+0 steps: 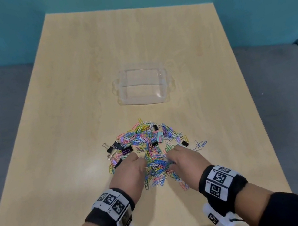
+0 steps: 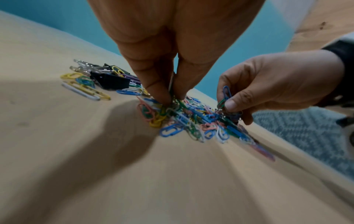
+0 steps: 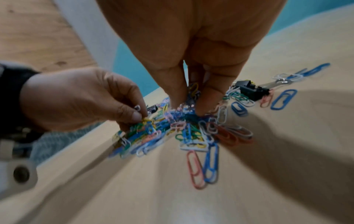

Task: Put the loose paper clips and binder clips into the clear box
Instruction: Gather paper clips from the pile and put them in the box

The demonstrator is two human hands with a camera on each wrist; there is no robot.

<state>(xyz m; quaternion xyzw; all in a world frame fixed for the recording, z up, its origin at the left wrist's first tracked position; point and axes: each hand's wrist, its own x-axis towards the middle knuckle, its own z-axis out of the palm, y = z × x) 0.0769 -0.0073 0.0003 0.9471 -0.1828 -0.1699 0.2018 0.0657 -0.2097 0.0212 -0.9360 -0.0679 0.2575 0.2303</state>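
Gathering stage, first handful, judging by the clear box (image 1: 142, 87) sitting with nothing inside it, well beyond the far edge of the heap on the worktop (image 1: 63, 108). Loose paper clips (image 1: 150, 148) spread in a colourful mound near the front of the worktop, with black binder clips (image 1: 119, 145) scattered among them, mostly on the left and far fringes.

Left hand (image 1: 129, 171) dug into the near left of the heap, fingers and thumb drawn together and pinching a bunch of paper clips against the surface. Right hand (image 1: 182, 159) doing the same on the near right, fingertips closed round a small cluster, one blue clip poking up between finger and thumb in the left wrist view. Neither bunch clearly lifted free; strands trailing down into the mound.

Next, by the look of it: lifting both pinches straight up, carrying them forward over the heap, letting go only once above the box opening. Calls for a firm pinch, since clips tangle and hang in chains; likely droppers along the way. Binder clips probably best picked singly.
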